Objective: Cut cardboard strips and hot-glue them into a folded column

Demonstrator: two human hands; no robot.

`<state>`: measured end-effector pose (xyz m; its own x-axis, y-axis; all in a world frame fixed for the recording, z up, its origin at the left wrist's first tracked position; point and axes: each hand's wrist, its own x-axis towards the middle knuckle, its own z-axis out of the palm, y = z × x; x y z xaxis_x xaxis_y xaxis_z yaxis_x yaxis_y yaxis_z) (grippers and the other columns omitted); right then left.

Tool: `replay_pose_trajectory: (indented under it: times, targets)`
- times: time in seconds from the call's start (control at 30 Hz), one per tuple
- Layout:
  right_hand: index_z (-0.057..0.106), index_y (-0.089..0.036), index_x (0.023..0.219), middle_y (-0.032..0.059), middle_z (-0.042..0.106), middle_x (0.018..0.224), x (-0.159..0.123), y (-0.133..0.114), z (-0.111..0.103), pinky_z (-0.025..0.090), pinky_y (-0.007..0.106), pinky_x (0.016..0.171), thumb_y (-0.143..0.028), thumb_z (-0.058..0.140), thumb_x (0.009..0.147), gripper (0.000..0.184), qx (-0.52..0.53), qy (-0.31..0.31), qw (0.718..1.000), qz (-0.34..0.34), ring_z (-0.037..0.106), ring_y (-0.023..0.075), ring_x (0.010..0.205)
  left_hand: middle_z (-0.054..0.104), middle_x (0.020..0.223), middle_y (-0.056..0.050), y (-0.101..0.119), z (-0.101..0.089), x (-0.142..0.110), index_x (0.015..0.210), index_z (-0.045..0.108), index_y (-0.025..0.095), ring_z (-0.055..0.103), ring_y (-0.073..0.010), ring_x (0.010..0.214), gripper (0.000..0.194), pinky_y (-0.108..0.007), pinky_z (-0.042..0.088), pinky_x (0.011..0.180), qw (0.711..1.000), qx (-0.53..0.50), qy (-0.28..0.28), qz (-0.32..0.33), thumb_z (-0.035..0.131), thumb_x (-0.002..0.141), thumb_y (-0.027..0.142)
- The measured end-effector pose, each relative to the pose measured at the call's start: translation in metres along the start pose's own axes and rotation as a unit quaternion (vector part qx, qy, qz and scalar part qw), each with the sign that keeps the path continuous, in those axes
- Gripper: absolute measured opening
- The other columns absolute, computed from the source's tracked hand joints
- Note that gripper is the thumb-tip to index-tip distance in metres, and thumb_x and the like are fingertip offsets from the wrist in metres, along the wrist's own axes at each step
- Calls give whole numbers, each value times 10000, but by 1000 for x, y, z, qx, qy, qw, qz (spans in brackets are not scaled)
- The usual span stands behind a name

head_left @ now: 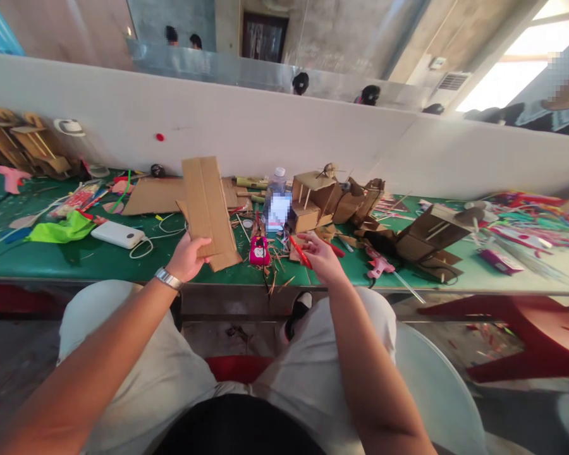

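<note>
My left hand [189, 256] is closed on the lower left edge of a long cardboard piece [206, 208], its thumb across the front face. The piece is raised upright above the table's front part, with more cardboard behind its lower end. My right hand [318, 256] has its fingers closed round a slim red pen-like tool [300, 251], which slants up to the left; its exact kind is unclear. Between the hands lie a pink item with a cartoon face [259, 251] and scattered thin scraps. Behind them a lit phone [279, 212] leans by a clear bottle [279, 180].
Cardboard models [313, 196] stand right of the phone, another model [431, 240] further right. A pink glue gun [379, 262] lies near the front edge. A white power bank [117, 234] with a cable and green cloth [61, 229] are left. A low white partition [246, 126] runs behind.
</note>
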<state>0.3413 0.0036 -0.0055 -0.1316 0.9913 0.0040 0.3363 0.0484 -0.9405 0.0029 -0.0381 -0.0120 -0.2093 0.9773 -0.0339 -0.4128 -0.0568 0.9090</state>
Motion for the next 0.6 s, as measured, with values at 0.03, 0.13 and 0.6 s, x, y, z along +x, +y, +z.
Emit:
replay_pose_trajectory:
  times: [0.03,0.13,0.6]
  targets:
    - [528,-196,1410,36,670,954,-7,-2,9,453,265,595,-522,751,765,757,54,-14,998,-4,549,115,624,659,977,-16,-2,0,1,986,590,229,632,-186,791,426,-191,420,445,1000,0,8,1,791,610,224]
    - [524,-217,1374,22,656,908,-31,-5,46,414,251,508,-695,716,768,795,182,-71,981,-1,519,100,554,652,992,-14,-6,0,3,955,590,221,636,-185,823,421,-188,428,460,1000,4,27,8,800,591,197]
    - [604,-271,1295,-59,519,830,-90,8,123,319,220,472,-585,812,831,598,381,-247,889,57,439,52,501,659,1296,-117,-29,-13,14,1315,626,165,687,-251,1078,379,-457,611,896,995,92,8,34,672,992,358]
